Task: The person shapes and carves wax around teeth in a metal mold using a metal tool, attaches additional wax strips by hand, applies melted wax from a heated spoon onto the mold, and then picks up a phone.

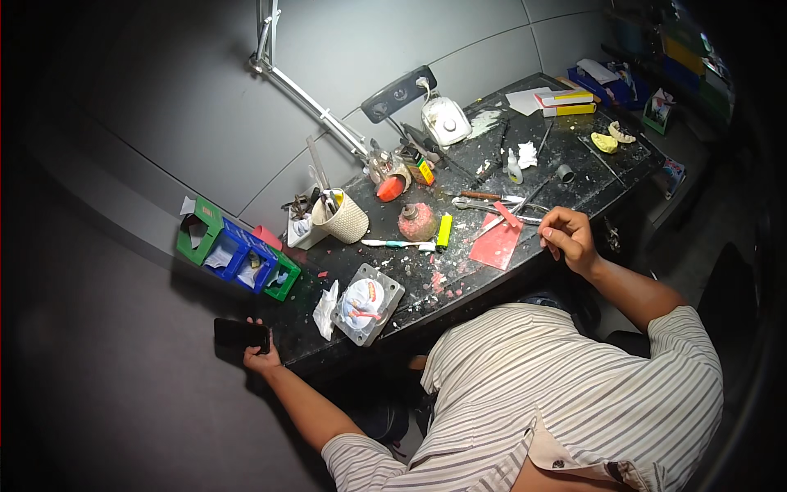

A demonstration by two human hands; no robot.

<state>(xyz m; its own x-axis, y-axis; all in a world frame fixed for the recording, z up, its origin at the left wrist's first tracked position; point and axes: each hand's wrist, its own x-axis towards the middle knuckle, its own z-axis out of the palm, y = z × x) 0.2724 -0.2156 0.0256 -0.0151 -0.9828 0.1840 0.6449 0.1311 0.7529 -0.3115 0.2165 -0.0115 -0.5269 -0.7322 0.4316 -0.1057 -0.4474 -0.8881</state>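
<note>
My left hand [262, 357] is closed round a dark smartphone [238, 334], held just off the bench's left end. My right hand [572, 238] hovers near the front edge with its fingers curled in. Whatever may be between those fingertips is too small to make out. Beside it lie a pink wax sheet [493, 248] and a narrow pink strip [507, 215]. Pliers [475, 204] and a wooden-handled tool [488, 196] rest just behind. Nearer my left hand, a square metal plate [379, 328] bears a white plaster mass with red bits, next to a crumpled tissue [325, 310].
A burner with a pink-speckled round body [416, 222], a yellow lighter [444, 233] and a toothbrush [398, 244] occupy the middle. Behind them stand a woven cup of tools [343, 220] and a lamp arm [307, 98]. Green and blue bins [238, 254] flank the left; yellow dental casts [604, 143] lie far right.
</note>
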